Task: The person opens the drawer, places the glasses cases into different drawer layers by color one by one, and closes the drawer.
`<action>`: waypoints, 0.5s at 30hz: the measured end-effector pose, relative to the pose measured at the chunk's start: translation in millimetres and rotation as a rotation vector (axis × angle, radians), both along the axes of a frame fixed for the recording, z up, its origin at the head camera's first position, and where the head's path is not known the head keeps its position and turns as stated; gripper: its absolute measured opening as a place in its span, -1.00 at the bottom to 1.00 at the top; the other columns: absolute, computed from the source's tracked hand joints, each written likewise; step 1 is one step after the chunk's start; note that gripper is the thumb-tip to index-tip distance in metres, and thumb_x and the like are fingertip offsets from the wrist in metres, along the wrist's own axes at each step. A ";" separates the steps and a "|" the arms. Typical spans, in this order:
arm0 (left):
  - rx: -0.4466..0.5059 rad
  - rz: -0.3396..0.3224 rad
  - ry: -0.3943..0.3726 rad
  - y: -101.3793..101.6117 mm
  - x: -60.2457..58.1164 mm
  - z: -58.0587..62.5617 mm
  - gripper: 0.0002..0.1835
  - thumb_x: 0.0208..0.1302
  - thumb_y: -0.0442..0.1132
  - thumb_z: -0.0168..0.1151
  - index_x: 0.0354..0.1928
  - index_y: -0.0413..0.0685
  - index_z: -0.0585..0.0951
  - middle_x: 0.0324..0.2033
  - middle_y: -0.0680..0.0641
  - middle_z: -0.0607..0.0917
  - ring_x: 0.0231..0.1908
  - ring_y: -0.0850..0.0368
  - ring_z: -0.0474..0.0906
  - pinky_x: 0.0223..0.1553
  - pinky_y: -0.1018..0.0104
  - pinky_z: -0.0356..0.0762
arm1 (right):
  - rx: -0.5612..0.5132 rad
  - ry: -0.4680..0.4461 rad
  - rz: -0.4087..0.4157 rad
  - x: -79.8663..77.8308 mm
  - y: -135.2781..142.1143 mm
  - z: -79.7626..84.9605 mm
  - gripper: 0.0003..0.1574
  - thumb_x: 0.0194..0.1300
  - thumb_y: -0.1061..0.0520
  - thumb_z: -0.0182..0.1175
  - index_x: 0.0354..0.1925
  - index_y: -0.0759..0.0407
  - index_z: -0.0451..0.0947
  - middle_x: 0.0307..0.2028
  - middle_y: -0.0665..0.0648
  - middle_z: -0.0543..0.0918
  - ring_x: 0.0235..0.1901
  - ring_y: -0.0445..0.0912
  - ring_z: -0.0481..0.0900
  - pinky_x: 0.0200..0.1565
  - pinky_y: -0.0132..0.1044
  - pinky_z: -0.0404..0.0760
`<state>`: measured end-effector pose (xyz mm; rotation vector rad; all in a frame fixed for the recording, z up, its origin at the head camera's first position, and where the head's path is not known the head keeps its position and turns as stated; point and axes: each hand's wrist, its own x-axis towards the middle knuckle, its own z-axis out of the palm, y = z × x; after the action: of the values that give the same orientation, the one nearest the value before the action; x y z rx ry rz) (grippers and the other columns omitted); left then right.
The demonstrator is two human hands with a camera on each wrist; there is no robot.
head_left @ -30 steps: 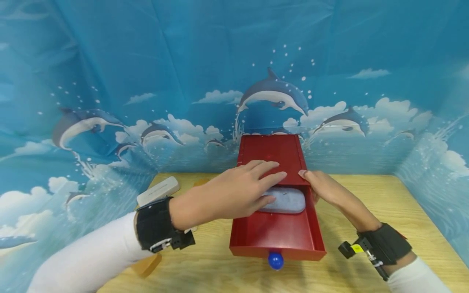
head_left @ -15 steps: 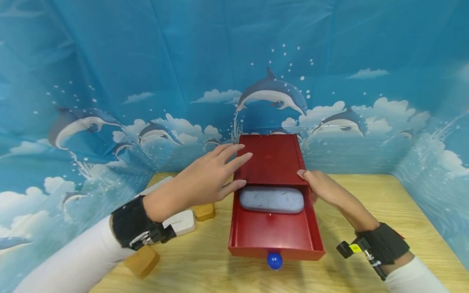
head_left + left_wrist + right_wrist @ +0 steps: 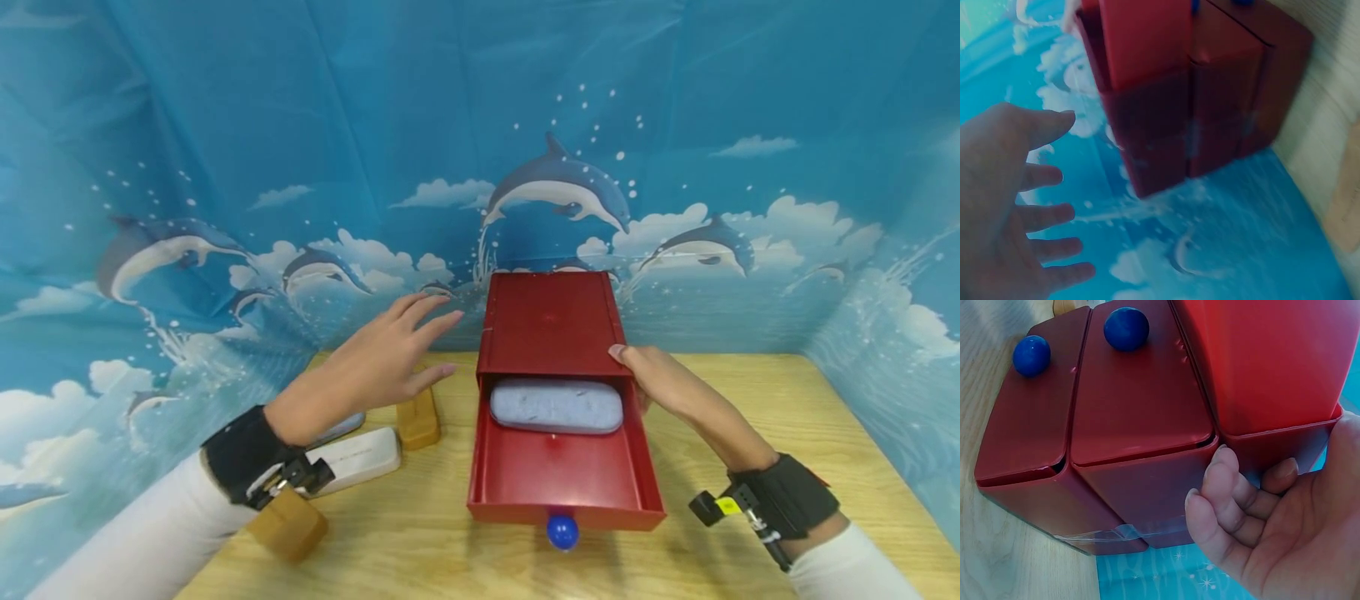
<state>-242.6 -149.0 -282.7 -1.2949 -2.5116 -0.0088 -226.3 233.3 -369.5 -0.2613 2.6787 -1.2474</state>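
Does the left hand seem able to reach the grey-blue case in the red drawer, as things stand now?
Probably yes: the left hand looks empty, the red drawer is pulled open, and nothing visible covers the grey-blue case.

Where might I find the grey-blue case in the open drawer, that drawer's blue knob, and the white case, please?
Grey-blue case [image 3: 557,406], head view: middle of its visible surface.
Blue knob [image 3: 562,532], head view: middle of its rounded front.
White case [image 3: 362,458], head view: middle of its visible part.
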 end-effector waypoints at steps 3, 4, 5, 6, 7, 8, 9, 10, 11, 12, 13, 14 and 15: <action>-0.012 0.047 -0.010 -12.1 -8.7 -6.5 -0.27 0.30 0.15 0.14 0.41 0.04 0.20 0.34 -0.24 0.24 0.30 -0.18 0.14 0.15 -0.12 0.33 | 0.003 -0.001 -0.005 0.2 1.8 2.2 -0.18 0.49 -0.29 -0.37 -0.24 0.32 0.56 -0.73 0.16 0.53 -0.66 0.08 0.56 -0.41 -0.11 0.56; -0.015 0.063 -0.017 -16.4 -11.2 -8.7 -0.26 0.30 0.17 0.13 0.41 0.04 0.20 0.33 -0.24 0.25 0.29 -0.17 0.15 0.15 -0.13 0.32 | 0.006 -0.002 -0.007 0.1 1.8 2.7 -0.18 0.49 -0.29 -0.37 -0.24 0.32 0.56 -0.73 0.16 0.53 -0.66 0.08 0.56 -0.40 -0.11 0.56; -0.019 0.081 -0.022 -20.9 -13.3 -10.9 -0.25 0.29 0.18 0.13 0.41 0.05 0.20 0.33 -0.24 0.25 0.29 -0.17 0.16 0.15 -0.15 0.31 | 0.000 -0.007 -0.010 0.1 1.7 3.1 -0.18 0.49 -0.29 -0.36 -0.22 0.32 0.56 -0.72 0.16 0.53 -0.66 0.08 0.56 -0.40 -0.11 0.57; -0.027 0.099 -0.027 -24.8 -15.1 -12.9 -0.25 0.29 0.21 0.11 0.42 0.06 0.20 0.33 -0.23 0.25 0.28 -0.17 0.16 0.16 -0.16 0.30 | -0.001 -0.009 -0.011 0.1 1.2 3.3 -0.18 0.49 -0.29 -0.35 -0.22 0.32 0.56 -0.72 0.16 0.53 -0.66 0.08 0.56 -0.40 -0.11 0.57; -0.034 0.117 -0.038 -28.9 -16.2 -14.8 -0.24 0.29 0.23 0.10 0.42 0.06 0.19 0.33 -0.23 0.25 0.28 -0.18 0.17 0.16 -0.18 0.29 | 0.001 -0.013 -0.013 0.0 0.5 3.3 -0.19 0.49 -0.30 -0.35 -0.23 0.32 0.56 -0.72 0.16 0.53 -0.66 0.08 0.56 -0.40 -0.11 0.57; -0.038 0.132 -0.048 -32.9 -16.9 -16.9 -0.23 0.29 0.25 0.08 0.42 0.06 0.19 0.33 -0.23 0.25 0.28 -0.19 0.17 0.16 -0.19 0.27 | 0.004 -0.014 -0.013 0.1 -0.2 3.0 -0.19 0.49 -0.29 -0.35 -0.24 0.32 0.56 -0.73 0.16 0.53 -0.66 0.07 0.56 -0.40 -0.11 0.57; -0.046 0.150 -0.061 -36.7 -17.6 -19.1 -0.22 0.30 0.28 0.04 0.42 0.06 0.17 0.34 -0.24 0.24 0.28 -0.20 0.16 0.16 -0.20 0.26 | 0.009 -0.013 -0.014 0.3 -0.9 2.6 -0.20 0.49 -0.29 -0.35 -0.25 0.32 0.56 -0.74 0.16 0.53 -0.66 0.08 0.56 -0.38 -0.11 0.57; -0.051 0.164 -0.075 -40.5 -18.1 -21.1 -0.21 0.30 0.30 0.02 0.43 0.05 0.17 0.34 -0.24 0.23 0.28 -0.21 0.16 0.16 -0.22 0.26 | 0.015 -0.010 -0.015 0.4 -1.3 2.2 -0.20 0.49 -0.28 -0.35 -0.26 0.31 0.56 -0.74 0.16 0.53 -0.66 0.09 0.56 -0.37 -0.10 0.57; -0.057 0.181 -0.090 -43.9 -18.4 -22.9 -0.20 0.30 0.33 -0.01 0.43 0.05 0.16 0.34 -0.24 0.22 0.28 -0.22 0.15 0.16 -0.23 0.25 | 0.019 -0.007 -0.018 0.6 -1.8 1.6 -0.20 0.49 -0.29 -0.35 -0.29 0.30 0.56 -0.74 0.16 0.53 -0.66 0.09 0.56 -0.35 -0.09 0.57; -0.062 0.197 -0.103 -46.7 -18.9 -24.4 -0.19 0.30 0.35 -0.05 0.43 0.06 0.15 0.35 -0.24 0.21 0.28 -0.24 0.14 0.15 -0.24 0.25 | 0.028 -0.001 -0.019 0.8 -1.9 0.9 -0.19 0.49 -0.29 -0.36 -0.30 0.30 0.56 -0.75 0.15 0.52 -0.66 0.09 0.56 -0.33 -0.09 0.56; -0.067 0.212 -0.115 -49.5 -19.5 -26.0 -0.18 0.30 0.37 -0.07 0.44 0.06 0.14 0.35 -0.25 0.20 0.28 -0.25 0.13 0.15 -0.26 0.24 | 0.029 0.000 -0.022 0.7 -1.6 0.4 -0.19 0.49 -0.29 -0.36 -0.30 0.29 0.56 -0.74 0.15 0.53 -0.65 0.10 0.56 -0.33 -0.08 0.56; -0.069 0.225 -0.126 -51.7 -20.4 -27.5 -0.18 0.29 0.37 -0.07 0.44 0.07 0.14 0.35 -0.25 0.20 0.28 -0.26 0.13 0.15 -0.26 0.24 | 0.029 0.003 -0.027 0.7 -1.2 0.3 -0.19 0.49 -0.29 -0.37 -0.30 0.29 0.56 -0.74 0.16 0.53 -0.65 0.12 0.56 -0.31 -0.07 0.56; -0.072 0.239 -0.140 -53.7 -21.6 -29.2 -0.18 0.29 0.38 -0.07 0.44 0.07 0.13 0.35 -0.26 0.20 0.28 -0.27 0.13 0.13 -0.28 0.25 | 0.028 0.003 -0.031 0.6 -0.6 0.2 -0.19 0.49 -0.30 -0.37 -0.30 0.29 0.56 -0.74 0.16 0.52 -0.64 0.13 0.56 -0.31 -0.04 0.56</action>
<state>-264.1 -202.6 -311.9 -1.0448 -2.7948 0.0471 -225.8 232.7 -369.3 -0.2181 2.7106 -1.2184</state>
